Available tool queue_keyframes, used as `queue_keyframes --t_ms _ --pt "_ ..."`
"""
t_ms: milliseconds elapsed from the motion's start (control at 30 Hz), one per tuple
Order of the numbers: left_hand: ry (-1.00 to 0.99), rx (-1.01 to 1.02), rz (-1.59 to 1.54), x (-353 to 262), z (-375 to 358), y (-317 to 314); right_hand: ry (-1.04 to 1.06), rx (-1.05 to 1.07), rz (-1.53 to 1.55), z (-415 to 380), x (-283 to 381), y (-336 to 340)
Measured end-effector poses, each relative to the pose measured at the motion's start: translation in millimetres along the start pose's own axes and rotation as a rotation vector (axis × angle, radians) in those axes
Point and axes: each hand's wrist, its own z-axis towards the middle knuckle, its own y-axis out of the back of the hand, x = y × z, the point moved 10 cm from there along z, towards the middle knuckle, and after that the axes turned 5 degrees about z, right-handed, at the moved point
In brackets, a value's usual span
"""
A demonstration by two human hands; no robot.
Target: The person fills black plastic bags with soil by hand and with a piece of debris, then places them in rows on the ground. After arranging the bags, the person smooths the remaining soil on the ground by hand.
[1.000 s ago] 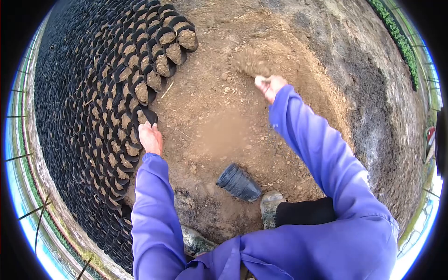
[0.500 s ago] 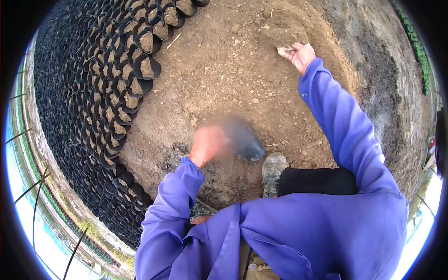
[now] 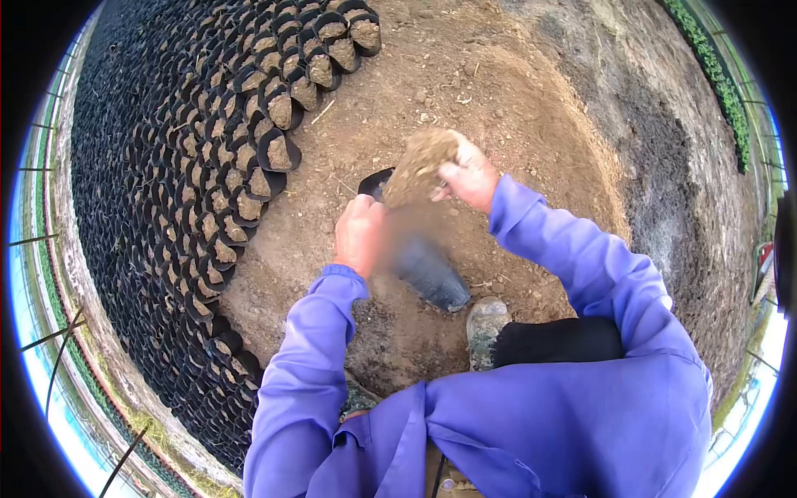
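My left hand (image 3: 359,234) is closed on the upper part of a black plastic nursery bag (image 3: 432,275), which leans with its base near my shoe. The bag's dark open rim (image 3: 374,181) shows just beyond my fingers. Over that mouth, my right hand (image 3: 469,176) grips a soil-laden scoop (image 3: 422,166), tilted down toward the bag. Soil covers the scoop, so its exact shape is hidden. A brown blur, apparently falling soil, lies between the scoop and the bag's side.
Rows of soil-filled black bags (image 3: 278,112) stand packed together on the left. Loose brown soil (image 3: 531,108) is heaped ahead and to the right. My boot (image 3: 487,319) is planted beside the bag's base. Green plants (image 3: 710,62) line the far right.
My right hand has come from the soil heap at upper right to the bag's mouth, bringing the scoop with soil. My left hand stays on the bag, and the bag's rim now shows.
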Motion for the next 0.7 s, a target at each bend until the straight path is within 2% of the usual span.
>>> queue_keyframes --t_ms 33,133,167,267,300,400,467,533,600,700 --pt "-0.011 0.002 0.045 2 -2 -5 0.049 0.044 -0.258 2 -5 -6" --pt "-0.035 0.016 0.161 4 -8 -18 0.309 -0.029 -1.008 3 -13 -21" --pt "-0.04 0.024 0.187 2 -11 -18 0.315 -0.066 -0.958 0 -9 -18" --pt "0.021 0.118 0.214 3 -8 -24 0.185 -0.26 -0.413 -5 -6 21" --pt "0.054 0.159 0.213 6 -7 -28 0.092 -0.31 -0.145 -12 -15 33" --pt "0.195 0.32 0.129 30 -4 -45 -0.107 -0.431 0.062 -47 -27 65" --pt "0.144 0.336 0.235 60 -17 -83 -0.413 -0.393 0.085 -77 -72 97" --pt "0.2 0.229 0.197 72 -6 -71 -0.527 -0.59 0.209 -111 -80 114" --pt "0.356 -0.011 0.015 69 27 -12 -0.433 -0.697 0.366 -123 -86 135" --pt "0.435 -0.191 0.171 119 53 10 -0.315 -0.846 0.585 -110 -104 193"
